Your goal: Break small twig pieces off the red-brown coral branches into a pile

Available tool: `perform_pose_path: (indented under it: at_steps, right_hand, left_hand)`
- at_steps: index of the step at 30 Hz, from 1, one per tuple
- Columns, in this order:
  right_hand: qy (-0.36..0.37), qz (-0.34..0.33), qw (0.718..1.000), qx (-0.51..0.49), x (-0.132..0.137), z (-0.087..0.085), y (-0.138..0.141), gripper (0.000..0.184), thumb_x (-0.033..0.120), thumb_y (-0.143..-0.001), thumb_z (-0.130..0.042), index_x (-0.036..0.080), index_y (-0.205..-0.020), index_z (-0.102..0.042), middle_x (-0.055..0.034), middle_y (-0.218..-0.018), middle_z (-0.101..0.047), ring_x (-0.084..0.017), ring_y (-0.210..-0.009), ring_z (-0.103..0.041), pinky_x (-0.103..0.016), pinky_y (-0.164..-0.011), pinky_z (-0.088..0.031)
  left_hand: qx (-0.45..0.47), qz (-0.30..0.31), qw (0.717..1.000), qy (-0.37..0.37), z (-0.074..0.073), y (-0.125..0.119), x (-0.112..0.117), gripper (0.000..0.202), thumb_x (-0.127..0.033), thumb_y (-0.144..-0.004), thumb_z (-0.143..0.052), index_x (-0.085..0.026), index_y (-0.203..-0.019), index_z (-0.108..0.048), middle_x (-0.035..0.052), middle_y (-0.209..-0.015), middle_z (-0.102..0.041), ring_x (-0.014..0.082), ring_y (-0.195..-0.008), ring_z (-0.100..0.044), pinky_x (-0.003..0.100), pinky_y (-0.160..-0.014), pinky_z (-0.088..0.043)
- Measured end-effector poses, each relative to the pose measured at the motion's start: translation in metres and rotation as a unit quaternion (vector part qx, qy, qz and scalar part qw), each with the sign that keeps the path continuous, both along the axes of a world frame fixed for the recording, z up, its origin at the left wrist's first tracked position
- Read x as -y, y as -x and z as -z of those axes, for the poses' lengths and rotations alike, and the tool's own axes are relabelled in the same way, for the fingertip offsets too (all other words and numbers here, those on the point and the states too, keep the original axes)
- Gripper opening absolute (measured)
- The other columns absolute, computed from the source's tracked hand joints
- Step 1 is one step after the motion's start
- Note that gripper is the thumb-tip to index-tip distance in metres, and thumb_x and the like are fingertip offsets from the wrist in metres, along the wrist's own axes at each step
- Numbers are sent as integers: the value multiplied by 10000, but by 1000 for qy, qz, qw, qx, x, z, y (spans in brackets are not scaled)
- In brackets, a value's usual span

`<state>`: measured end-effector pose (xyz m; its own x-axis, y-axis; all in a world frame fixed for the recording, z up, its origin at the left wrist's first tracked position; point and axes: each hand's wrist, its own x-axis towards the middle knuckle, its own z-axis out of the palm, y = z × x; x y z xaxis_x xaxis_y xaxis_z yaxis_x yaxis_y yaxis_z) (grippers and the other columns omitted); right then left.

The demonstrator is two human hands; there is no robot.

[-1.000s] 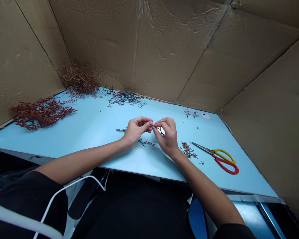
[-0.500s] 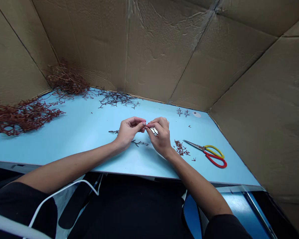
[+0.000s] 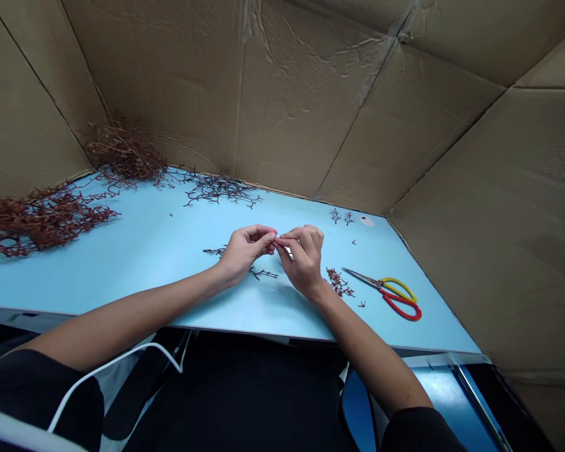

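Observation:
My left hand [image 3: 249, 252] and my right hand [image 3: 303, 256] meet fingertip to fingertip over the middle of the table. Both are closed in a pinch on a thin dark twig [image 3: 289, 252], most of which the fingers hide. Under and behind my left hand lies a dark twig [image 3: 211, 251], partly covered. A second loose branched twig [image 3: 263, 274] rests on the table between my wrists. To the right of my right wrist is a small heap of short reddish-brown clippings [image 3: 339, 282].
Scissors [image 3: 383, 287] with one yellow and one red handle lie at the right. Reddish-brown branch piles [image 3: 42, 220] fill the left, with dark twigs [image 3: 221, 188] at the back. Two small twigs [image 3: 341, 217] sit near a white disc [image 3: 366, 221]. Cardboard walls [image 3: 287, 100] surround the blue table [image 3: 160, 263].
My right hand's fingers have closed further around the twig, so less of it shows. The whole view has shifted slightly.

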<state>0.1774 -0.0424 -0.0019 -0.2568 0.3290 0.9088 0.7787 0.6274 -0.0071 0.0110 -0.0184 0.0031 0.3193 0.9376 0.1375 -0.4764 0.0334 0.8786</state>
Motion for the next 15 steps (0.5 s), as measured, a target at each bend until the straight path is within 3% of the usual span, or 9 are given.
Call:
perform_pose_path:
  at_steps: [5,9,15]
  right_hand:
    - [11,1,998,-65,2,-5,2,61,285,-999,-745,258,-946,-732,-44,-948,-739,-238,-927,-659,-455,-922,-440]
    - [59,19,994,-94,5,-6,3,74,334,-998,-744,272,-961,-762,-59,-998,-751,-262,-969,-664,-462,-920,-439]
    - [81,21,988,-130,7,-7,1,86,353,-994,-741,279,-969,-776,-69,-1025,-742,-280,-993,-656,-485,-937,-449]
  left_hand:
    - [-27,-37,997,-63,-7,1,-1,441,-428,-748,-949,-135,-988,-722,33,-896,-710,87,-627,-610,263,-618,-539]
    - [-33,-91,989,-109,-11,4,-3,426,-490,-799,-902,-159,-929,-667,23,-889,-667,104,-624,-626,258,-552,-530]
    - [-91,-90,981,-146,-12,11,-7,341,-477,-867,-818,-165,-832,-686,15,-686,-655,125,-598,-613,257,-567,-518]
